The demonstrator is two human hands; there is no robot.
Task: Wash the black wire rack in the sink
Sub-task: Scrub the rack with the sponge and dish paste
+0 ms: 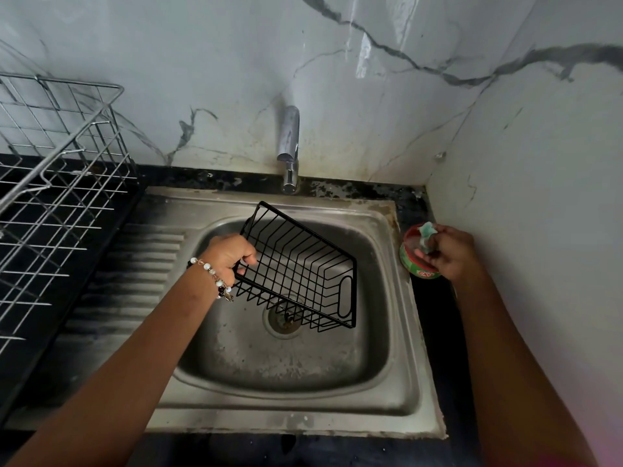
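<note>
Black wire rack [300, 267] tilted over sink [371, 375], left grip [232, 252] clamped on its rim, right grip [450, 252] pinching sponge [427, 232]

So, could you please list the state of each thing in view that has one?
Black wire rack: tilted, held above the basin.
Left hand: grips the rack's left edge.
Right hand: pinches a sponge over the tub.
Soap tub: open, on the counter right of the sink.
Tap: no water running.
Sink: drain uncovered, no standing water.
Silver dish rack: nothing in it that shows.

The round green tub [419, 261] bears red-and-white lettering, seemingly "EXO", partly hidden by the hand.
</note>
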